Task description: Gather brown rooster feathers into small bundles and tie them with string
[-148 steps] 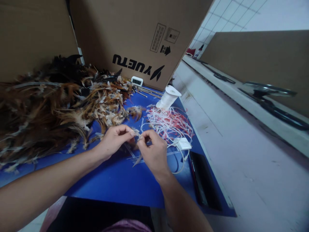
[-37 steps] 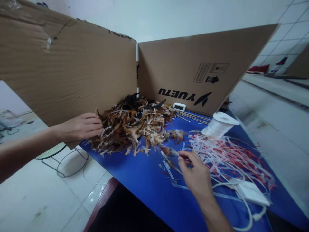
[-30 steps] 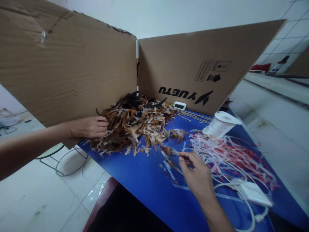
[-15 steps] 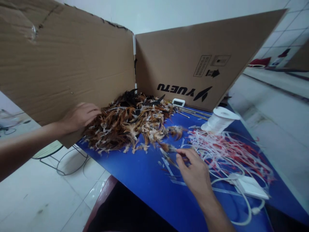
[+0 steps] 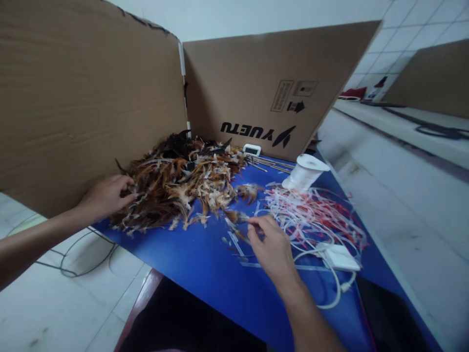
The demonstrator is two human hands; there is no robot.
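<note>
Lightly, the person's right hand [image 5: 269, 247] pinches the pale end of a small feather tuft [image 5: 236, 216] between thumb and forefinger, just above the blue tabletop [image 5: 183, 259], the tuft's brown end pointing left. The left hand [image 5: 108, 195] is at the near left edge of a large feather pile [image 5: 205, 181], fingers curled and thumb toward them; whether they grip a feather cannot be told. Between the right hand and the pile lies a loose brown clump [image 5: 249, 192], and clear strips [image 5: 236, 243] lie just left of the right hand. Farther right spreads a tangle of red and white strands [image 5: 311, 210], with a white spool [image 5: 306, 172] at its far side and a white box [image 5: 340, 256] with a cable [image 5: 335, 293] at its near side. Beyond the pile, thin sticks [image 5: 271, 164] and a small white display [image 5: 252, 150] sit near a printed cardboard panel [image 5: 256, 83]; a plain cardboard panel [image 5: 91, 98] stands behind the left hand.
</note>
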